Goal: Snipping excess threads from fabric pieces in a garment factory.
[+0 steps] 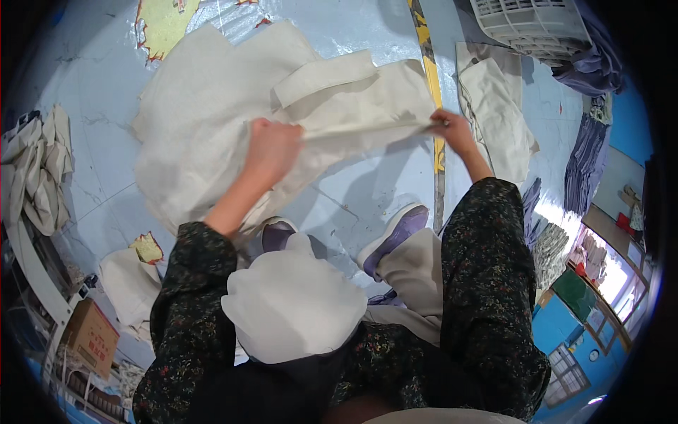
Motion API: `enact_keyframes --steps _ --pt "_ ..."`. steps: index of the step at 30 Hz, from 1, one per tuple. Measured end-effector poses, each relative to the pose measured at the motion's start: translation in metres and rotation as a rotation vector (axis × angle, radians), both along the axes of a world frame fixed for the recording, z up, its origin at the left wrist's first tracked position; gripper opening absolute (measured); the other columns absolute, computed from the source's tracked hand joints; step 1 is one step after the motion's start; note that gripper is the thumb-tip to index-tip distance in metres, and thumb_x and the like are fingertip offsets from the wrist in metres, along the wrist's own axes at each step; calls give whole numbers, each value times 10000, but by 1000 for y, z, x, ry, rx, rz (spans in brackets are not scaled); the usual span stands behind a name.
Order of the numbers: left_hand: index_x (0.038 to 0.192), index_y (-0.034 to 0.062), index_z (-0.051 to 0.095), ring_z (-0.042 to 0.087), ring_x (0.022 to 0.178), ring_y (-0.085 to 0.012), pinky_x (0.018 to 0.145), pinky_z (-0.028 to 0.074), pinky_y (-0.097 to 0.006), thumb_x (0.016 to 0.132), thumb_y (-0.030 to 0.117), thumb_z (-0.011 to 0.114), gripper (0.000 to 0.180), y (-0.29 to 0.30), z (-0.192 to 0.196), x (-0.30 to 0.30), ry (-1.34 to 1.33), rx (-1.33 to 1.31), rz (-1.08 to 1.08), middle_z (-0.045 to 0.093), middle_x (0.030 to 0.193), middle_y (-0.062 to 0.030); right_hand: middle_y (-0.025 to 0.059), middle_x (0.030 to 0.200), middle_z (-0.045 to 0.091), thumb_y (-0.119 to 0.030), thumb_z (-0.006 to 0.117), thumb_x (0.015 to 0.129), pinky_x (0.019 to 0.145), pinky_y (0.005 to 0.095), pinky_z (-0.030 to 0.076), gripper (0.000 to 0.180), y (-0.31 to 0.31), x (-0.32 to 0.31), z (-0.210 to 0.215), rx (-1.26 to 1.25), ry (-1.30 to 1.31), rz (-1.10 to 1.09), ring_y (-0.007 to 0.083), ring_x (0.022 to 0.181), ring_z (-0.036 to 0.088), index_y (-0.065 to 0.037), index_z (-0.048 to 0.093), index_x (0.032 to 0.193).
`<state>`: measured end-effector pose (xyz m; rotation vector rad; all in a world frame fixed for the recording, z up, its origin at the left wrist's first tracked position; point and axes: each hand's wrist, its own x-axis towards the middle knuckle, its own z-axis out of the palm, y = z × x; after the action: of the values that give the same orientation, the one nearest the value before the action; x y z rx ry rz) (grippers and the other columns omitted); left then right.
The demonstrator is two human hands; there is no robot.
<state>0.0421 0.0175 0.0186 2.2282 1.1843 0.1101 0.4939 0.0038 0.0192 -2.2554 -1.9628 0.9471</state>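
A long strip of cream cloth (364, 134) is stretched between my two hands above the floor. My left hand (274, 150), slightly blurred, is closed in a fist on its left end. My right hand (454, 133) pinches the other end beside the yellow floor line; a small dark thing shows at those fingertips, too unclear to name. Beneath and beyond the strip spreads a heap of large cream cloth pieces (198, 106). A folded cream flap (325, 78) lies on top of it.
Yellow-and-black tape (432, 78) runs along the blue floor (339, 201). More cream cloth (494, 113) and a white plastic basket (533, 28) are at the right. At the left are crumpled cloth (46, 169) and a cardboard box (90, 338). A white scalloped thing (293, 304) is before my body.
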Motion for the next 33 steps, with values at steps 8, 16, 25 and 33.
enact_keyframes --steps 8,16,25,33 --pt "1071 33 702 662 853 -172 786 515 -277 897 29 675 175 71 192 -110 -317 883 582 702 950 -93 37 1045 694 25 586 912 830 235 499 330 140 -73 210 818 507 203 92 904 625 -56 638 1227" --pt "1014 -63 679 664 794 -240 710 550 -337 802 -127 667 222 -43 255 -201 -125 1040 385 696 909 -163 29 967 695 58 691 843 770 241 520 267 83 -192 224 785 498 351 100 862 651 -52 687 1086" --pt "928 66 663 604 688 -281 553 470 -371 747 0 665 194 -136 58 -149 64 294 301 573 809 -81 73 970 664 14 638 766 710 412 538 290 14 -153 19 429 216 347 306 868 671 -135 671 1013" --pt "899 37 617 587 697 -348 592 468 -408 911 106 630 71 -128 57 -102 -2 -79 465 586 791 -136 83 1168 653 -204 751 748 834 442 512 453 26 29 6 239 -412 -492 319 1030 650 -196 612 1179"
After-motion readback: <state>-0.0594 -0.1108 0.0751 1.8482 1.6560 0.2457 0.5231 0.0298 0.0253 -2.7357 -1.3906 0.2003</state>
